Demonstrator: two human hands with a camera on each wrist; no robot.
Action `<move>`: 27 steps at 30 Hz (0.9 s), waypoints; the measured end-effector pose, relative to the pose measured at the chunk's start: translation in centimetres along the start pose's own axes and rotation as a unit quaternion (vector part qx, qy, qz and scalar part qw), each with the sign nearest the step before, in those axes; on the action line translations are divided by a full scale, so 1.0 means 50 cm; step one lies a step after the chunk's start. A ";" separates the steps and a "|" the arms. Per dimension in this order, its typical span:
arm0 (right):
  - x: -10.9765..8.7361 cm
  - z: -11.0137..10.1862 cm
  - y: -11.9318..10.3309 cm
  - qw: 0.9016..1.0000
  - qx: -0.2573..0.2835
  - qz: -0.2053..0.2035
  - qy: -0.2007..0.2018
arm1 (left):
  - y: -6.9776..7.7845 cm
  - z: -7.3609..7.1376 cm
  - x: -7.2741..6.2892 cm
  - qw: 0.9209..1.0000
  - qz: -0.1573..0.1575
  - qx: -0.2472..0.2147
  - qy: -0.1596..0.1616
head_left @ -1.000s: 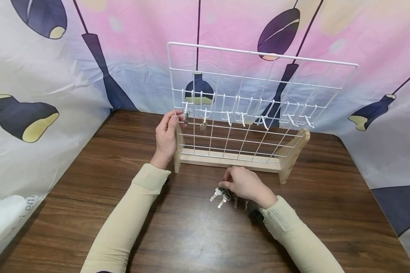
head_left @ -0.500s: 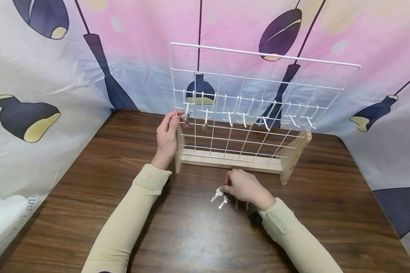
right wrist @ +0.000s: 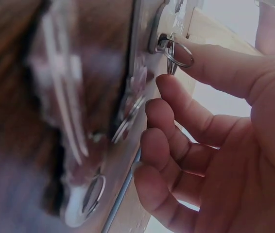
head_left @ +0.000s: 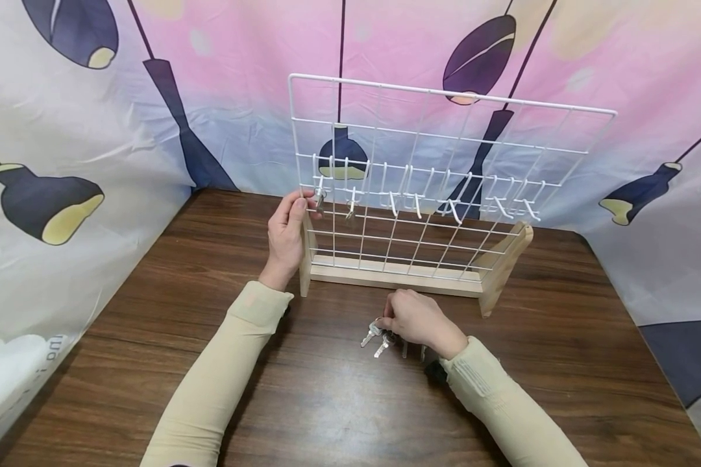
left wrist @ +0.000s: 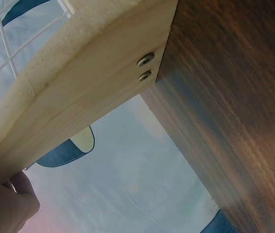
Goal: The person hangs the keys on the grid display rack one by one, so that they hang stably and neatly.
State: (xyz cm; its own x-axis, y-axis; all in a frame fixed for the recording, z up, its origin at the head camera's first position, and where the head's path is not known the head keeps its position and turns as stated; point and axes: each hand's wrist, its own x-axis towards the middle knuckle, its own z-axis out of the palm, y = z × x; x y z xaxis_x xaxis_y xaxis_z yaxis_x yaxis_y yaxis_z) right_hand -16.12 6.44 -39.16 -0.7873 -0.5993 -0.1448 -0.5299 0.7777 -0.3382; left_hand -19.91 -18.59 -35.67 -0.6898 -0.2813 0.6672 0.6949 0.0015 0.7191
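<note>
My left hand (head_left: pixel 286 233) grips the left edge of a white wire grid rack (head_left: pixel 385 237), thumb in front, beside its wooden side panel (left wrist: pixel 79 92). On the table my right hand (head_left: pixel 420 319) pinches a metal key ring (right wrist: pixel 181 54) between thumb and index finger; the other fingers curl loosely below. The silver key (head_left: pixel 370 334) on that ring lies flat, with a second key (head_left: pixel 383 345) touching close by. Two more keys (head_left: pixel 405 349) lie partly under the right hand. Keys hang on the rack's two leftmost hooks, one (head_left: pixel 320 202) near my left fingers, another (head_left: pixel 350 211) to its right.
Several white hooks (head_left: pixel 452 211) without keys line the rack's middle and right. A wooden foot (head_left: pixel 505 269) supports the right end. The brown table (head_left: pixel 339 415) extends toward me, and a printed cloth (head_left: pixel 239 78) hangs behind and at the sides.
My right hand has shifted very slightly over the keys, its fingers closing in on the ring. The left hand stays on the rack, and the hanging keys sway slightly.
</note>
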 end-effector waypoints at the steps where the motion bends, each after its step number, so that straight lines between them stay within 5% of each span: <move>1: 0.000 0.000 0.000 1.000 0.001 0.000 -0.001 | 0.000 0.000 -0.001 1.000 0.000 0.000 -0.001; 27: -0.004 -0.004 -0.015 1.000 0.010 -0.025 0.009 | -0.002 -0.001 -0.001 1.000 0.008 0.000 -0.004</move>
State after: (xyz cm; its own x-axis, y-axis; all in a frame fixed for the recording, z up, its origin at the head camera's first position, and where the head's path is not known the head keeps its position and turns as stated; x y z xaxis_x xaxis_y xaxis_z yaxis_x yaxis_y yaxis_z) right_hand -15.63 6.03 -38.72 -0.7652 -0.6343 -0.1104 -0.5629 0.7423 -0.3635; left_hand -19.93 -18.62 -35.79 -0.6795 -0.2732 0.6809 0.7065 0.0063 0.7077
